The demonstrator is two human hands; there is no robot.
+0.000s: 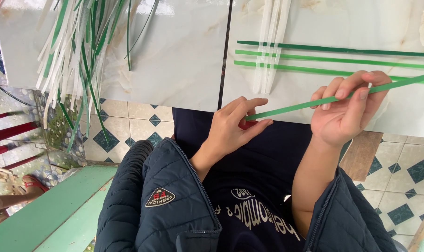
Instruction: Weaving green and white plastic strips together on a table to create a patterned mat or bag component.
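Hands over the lap: left hand (233,128) pinches the near end of a green strip (314,101), right hand (345,109) grips it farther along. Beyond, on the marble tabletop (184,60), lie woven green and white strips (272,56).

2 hands (230,126) (345,109), fingers pinched shut
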